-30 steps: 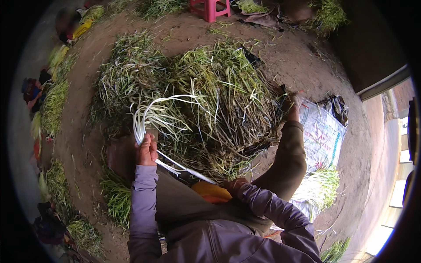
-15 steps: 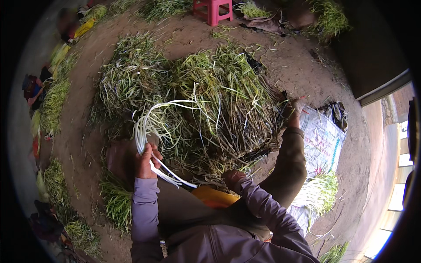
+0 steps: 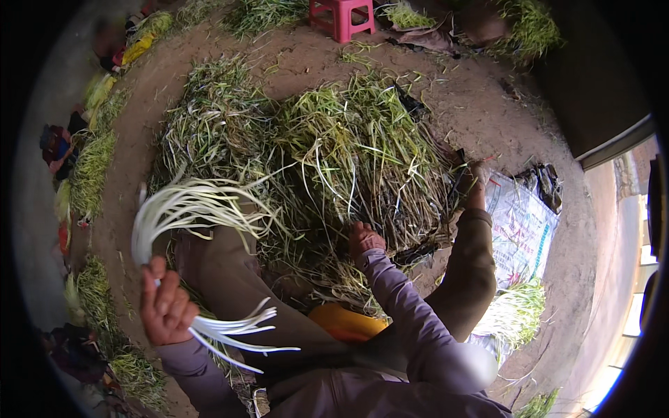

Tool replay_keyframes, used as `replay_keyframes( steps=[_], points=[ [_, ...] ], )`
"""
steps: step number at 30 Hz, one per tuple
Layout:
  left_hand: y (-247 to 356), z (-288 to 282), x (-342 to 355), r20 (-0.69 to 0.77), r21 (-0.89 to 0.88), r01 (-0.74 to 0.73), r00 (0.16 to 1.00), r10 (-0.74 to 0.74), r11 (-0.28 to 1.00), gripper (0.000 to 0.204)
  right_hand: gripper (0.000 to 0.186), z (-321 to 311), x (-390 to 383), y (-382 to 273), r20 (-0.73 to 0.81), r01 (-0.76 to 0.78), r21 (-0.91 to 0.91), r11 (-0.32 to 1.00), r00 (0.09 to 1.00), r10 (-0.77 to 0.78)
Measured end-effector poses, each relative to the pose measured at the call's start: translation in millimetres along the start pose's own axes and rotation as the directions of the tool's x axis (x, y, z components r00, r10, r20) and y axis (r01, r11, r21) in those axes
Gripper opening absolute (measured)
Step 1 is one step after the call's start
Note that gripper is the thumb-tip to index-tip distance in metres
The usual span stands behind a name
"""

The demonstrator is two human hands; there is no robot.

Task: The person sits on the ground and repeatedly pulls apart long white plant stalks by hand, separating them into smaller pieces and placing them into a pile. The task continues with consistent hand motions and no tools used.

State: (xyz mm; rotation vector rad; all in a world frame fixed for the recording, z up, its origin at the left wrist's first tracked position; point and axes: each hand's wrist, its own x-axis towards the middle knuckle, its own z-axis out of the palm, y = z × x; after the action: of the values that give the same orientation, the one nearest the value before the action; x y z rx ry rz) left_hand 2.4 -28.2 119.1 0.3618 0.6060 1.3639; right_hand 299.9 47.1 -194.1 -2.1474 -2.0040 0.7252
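Observation:
Held out at the lower left, my left hand (image 3: 167,306) is closed around a bunch of long white stalks (image 3: 202,202), their pale tips arching over it and their other ends splaying below. My right hand (image 3: 366,240) is at the lower middle of a big heap of green leafy stalks with brown stems (image 3: 362,153), fingers curled among them; what they hold is too small to make out. A second heap of greens (image 3: 209,111) lies beside it on the left. My bent legs (image 3: 467,258) reach around the heaps, an orange item (image 3: 338,320) between them.
A pink plastic stool (image 3: 341,21) stands beyond. A white printed sack (image 3: 523,216) lies right, bearing a pale green-white bundle (image 3: 516,313). Rows of greens (image 3: 94,174) and dark-coloured bundles (image 3: 56,146) line the left. A dark wall (image 3: 585,104) and a bright opening (image 3: 634,292) are on the right.
My left hand has swung left and lower with the white bunch, away from the heap. My right hand has moved from near my lap up into the heap of stems.

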Motion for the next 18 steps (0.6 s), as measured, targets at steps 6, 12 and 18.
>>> replay_keyframes(
  steps=[6,12,18],
  points=[
    [28.9,5.1,-9.4,0.128,0.096,-0.363,0.928,0.351,0.927,0.028,0.015,5.8,4.4,0.5,0.009,0.021,0.018,1.0,1.0,-0.021],
    [-48.1,-31.7,25.0,-0.043,0.086,-0.095,0.994,0.098,0.992,0.023,0.024,-16.4,-1.6,-2.4,0.026,0.04,0.191,0.981,0.999,-0.046],
    [-104.6,-63.9,33.6,-0.124,0.052,0.174,0.978,-0.167,0.983,0.014,0.036,-36.7,-11.3,12.2,0.132,0.058,0.688,0.723,0.97,-0.204]
  ],
)
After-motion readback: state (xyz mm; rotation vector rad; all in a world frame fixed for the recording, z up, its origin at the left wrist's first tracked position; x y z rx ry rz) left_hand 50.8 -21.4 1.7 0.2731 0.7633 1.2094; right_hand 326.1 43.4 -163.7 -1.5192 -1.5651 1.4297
